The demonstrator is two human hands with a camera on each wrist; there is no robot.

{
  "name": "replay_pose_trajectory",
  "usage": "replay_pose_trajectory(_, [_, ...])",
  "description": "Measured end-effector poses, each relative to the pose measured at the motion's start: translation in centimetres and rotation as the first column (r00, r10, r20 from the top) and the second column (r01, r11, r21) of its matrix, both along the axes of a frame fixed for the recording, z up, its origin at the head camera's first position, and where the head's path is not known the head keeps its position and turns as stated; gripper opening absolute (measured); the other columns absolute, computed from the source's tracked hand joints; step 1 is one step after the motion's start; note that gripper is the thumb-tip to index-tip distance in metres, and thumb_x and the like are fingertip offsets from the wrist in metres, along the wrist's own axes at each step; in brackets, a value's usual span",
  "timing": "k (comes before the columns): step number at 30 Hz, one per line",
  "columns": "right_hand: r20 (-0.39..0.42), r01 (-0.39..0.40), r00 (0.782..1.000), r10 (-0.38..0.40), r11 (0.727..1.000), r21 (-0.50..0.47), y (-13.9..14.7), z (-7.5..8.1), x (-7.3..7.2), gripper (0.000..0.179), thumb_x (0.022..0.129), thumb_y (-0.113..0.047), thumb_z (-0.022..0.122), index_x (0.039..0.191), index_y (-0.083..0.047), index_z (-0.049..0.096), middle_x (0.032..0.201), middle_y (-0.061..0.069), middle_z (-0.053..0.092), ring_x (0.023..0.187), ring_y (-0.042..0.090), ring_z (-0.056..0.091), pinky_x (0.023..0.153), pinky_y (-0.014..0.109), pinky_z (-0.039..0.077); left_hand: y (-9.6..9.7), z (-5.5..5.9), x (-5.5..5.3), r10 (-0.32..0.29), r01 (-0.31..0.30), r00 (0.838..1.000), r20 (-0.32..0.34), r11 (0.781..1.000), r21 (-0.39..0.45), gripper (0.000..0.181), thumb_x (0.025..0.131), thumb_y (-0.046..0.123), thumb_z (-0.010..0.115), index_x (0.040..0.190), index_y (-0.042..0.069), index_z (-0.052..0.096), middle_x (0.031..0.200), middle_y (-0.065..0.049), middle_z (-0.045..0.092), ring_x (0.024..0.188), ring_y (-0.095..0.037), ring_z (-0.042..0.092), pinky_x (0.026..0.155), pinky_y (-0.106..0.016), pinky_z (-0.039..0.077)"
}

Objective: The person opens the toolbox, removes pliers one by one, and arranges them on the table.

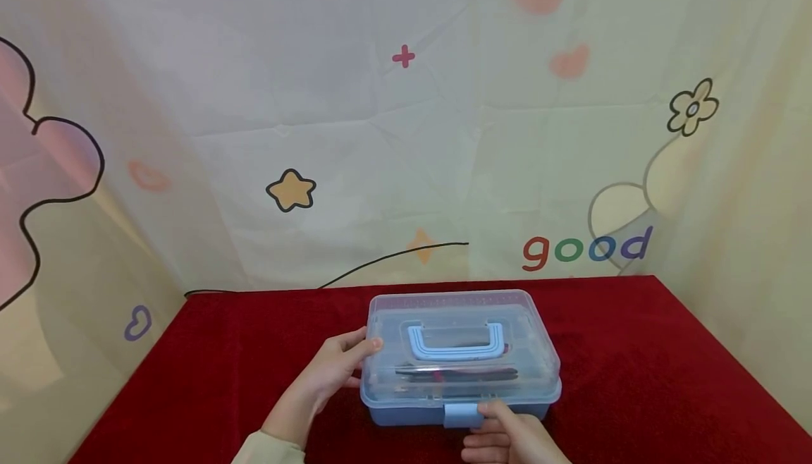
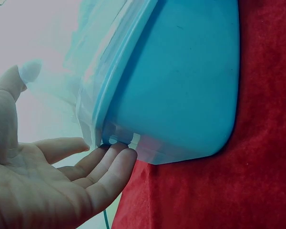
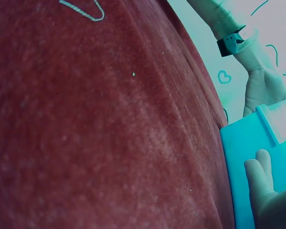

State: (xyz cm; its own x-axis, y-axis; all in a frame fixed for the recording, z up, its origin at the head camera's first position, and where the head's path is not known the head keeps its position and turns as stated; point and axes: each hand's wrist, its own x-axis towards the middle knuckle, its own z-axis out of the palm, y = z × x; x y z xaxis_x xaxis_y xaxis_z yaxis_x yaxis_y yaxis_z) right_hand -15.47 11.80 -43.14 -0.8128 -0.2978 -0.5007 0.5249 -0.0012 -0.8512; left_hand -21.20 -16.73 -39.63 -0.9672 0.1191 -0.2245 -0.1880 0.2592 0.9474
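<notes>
A blue plastic storage box (image 1: 406, 416) with a clear lid (image 1: 388, 323) sits on the red cloth, its lid down. A light blue carry handle (image 1: 457, 352) lies on the lid. My left hand (image 1: 333, 369) grips the box's left end, thumb on the lid and the other fingers round the rear corner, as the left wrist view shows. At the front, my right hand (image 1: 510, 436) pinches the right side of the blue latch (image 1: 462, 415) with its thumb on top; the fingers below are partly hidden. Dark slender items (image 1: 457, 374) show blurrily through the lid.
Red cloth (image 1: 634, 372) covers the table, which ends behind the box at a pale printed curtain (image 1: 355, 168). The curtain also hangs along both sides. A small dark device (image 3: 231, 44) is strapped to the left wrist.
</notes>
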Motion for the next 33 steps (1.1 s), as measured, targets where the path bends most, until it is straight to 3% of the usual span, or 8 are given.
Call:
replay_pose_trajectory(8, [-0.033, -0.029, 0.999, 0.029, 1.0, 0.004, 0.4, 0.0, 0.2, 0.067, 0.089, -0.04, 0.054, 0.121, 0.019, 0.047, 0.094, 0.015, 0.071, 0.085, 0.023, 0.071, 0.081, 0.039, 0.056, -0.1, 0.0, 0.2, 0.005, -0.005, 1.0, 0.007, 1.0, -0.015, 0.081, 0.083, 0.054, 0.062, 0.145, 0.007, 0.038, 0.125, -0.011, 0.059, 0.092, -0.018, 0.063, 0.079, -0.037, 0.056])
replay_pose_trajectory(16, [-0.01, -0.025, 1.0, 0.026, 0.999, 0.023, 0.4, 0.1, -0.2, 0.088, 0.086, -0.055, 0.056, 0.124, 0.023, 0.041, 0.1, 0.024, 0.069, 0.088, 0.027, 0.071, 0.082, 0.042, 0.056, 0.0, 0.0, 0.1, 0.002, -0.002, 1.0, 0.001, 1.0, -0.012, 0.079, 0.084, 0.053, 0.061, 0.144, 0.007, 0.038, 0.125, -0.011, 0.06, 0.093, -0.018, 0.063, 0.08, -0.038, 0.056])
replay_pose_trajectory(25, [-0.05, -0.127, 0.991, 0.127, 0.992, 0.016, 1.1, 0.1, -0.1, 0.045, 0.091, -0.027, 0.056, 0.118, 0.009, 0.057, 0.104, 0.014, 0.07, 0.09, 0.022, 0.07, 0.084, 0.041, 0.055, 0.2, 0.2, 0.3, -0.003, 0.003, 1.0, -0.005, 1.0, 0.005, 0.074, 0.087, 0.048, 0.061, 0.144, 0.007, 0.038, 0.122, -0.012, 0.062, 0.092, -0.018, 0.064, 0.079, -0.038, 0.057])
replay_pose_trajectory(33, [-0.044, -0.187, 0.981, 0.191, 0.978, 0.09, 1.6, 0.0, -0.4, 0.05, 0.09, -0.024, 0.06, 0.126, 0.01, 0.052, 0.091, 0.005, 0.069, 0.073, 0.011, 0.064, 0.075, 0.023, 0.055, 0.3, 0.2, 0.3, 0.01, -0.011, 1.0, -0.007, 1.0, -0.009, 0.073, 0.087, 0.046, 0.061, 0.144, 0.007, 0.038, 0.122, -0.012, 0.061, 0.091, -0.018, 0.063, 0.078, -0.038, 0.057])
